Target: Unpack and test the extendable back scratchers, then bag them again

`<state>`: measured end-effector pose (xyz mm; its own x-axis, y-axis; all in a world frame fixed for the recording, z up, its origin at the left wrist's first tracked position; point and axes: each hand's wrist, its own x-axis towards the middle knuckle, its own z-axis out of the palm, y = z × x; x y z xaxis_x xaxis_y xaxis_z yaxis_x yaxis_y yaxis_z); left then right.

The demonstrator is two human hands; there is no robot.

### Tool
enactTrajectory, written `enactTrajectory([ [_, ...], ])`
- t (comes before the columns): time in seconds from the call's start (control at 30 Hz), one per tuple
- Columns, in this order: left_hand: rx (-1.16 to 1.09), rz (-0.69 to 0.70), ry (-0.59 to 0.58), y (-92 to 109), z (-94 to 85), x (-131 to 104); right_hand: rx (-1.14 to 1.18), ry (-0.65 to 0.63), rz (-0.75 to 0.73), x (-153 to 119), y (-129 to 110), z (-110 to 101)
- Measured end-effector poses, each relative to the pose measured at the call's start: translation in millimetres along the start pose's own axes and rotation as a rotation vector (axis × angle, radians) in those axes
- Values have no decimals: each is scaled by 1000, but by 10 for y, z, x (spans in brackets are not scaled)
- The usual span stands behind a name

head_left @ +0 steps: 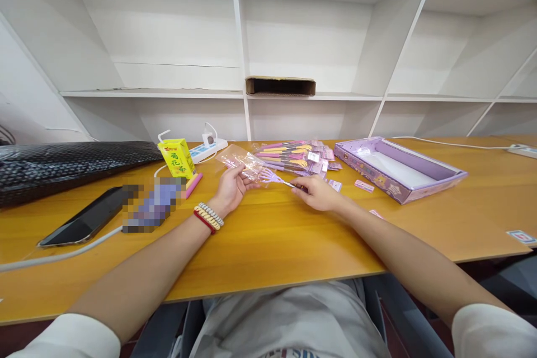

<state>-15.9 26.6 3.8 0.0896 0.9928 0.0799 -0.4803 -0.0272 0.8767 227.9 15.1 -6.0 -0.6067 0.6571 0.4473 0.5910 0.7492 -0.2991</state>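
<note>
My left hand (pixel 235 187) holds a clear plastic bag (pixel 239 161) between thumb and fingers, palm turned up. My right hand (pixel 316 192) is closed round the dark handle of a small purple hand-shaped stick (pixel 272 177). The purple fingered end lies at the bag's right end, near my left fingertips; whether it is inside the bag is hard to tell. Just behind, a pile of bagged sticks (pixel 289 155) in pink, yellow and purple lies on the table, with printed cards at its right end.
A purple open box (pixel 398 170) stands at the right, with small pink cards (pixel 364 185) before it. At the left are a yellow drink carton (pixel 177 158), a power strip (pixel 207 150), a phone (pixel 90 217) and a black bundle (pixel 75 165). White shelves (pixel 168 94) rise behind.
</note>
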Motion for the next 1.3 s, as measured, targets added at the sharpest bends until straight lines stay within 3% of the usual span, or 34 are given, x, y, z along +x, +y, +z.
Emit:
enactTrajectory([
  [0.4, -86, -91, -185, -19, 92, -120, 14, 57, 22, 15, 0, -2],
  [0.73, -108, -49, -104, 87, 145, -160, 17, 27, 24, 18, 13, -31],
  [1.1, 31, -72, -255, -98, 148, -205, 68, 23, -23, 10, -4, -25],
  [1.3, 160, -28, -173, -148, 210, -233, 154, -10, 51, 11, -63, -7],
])
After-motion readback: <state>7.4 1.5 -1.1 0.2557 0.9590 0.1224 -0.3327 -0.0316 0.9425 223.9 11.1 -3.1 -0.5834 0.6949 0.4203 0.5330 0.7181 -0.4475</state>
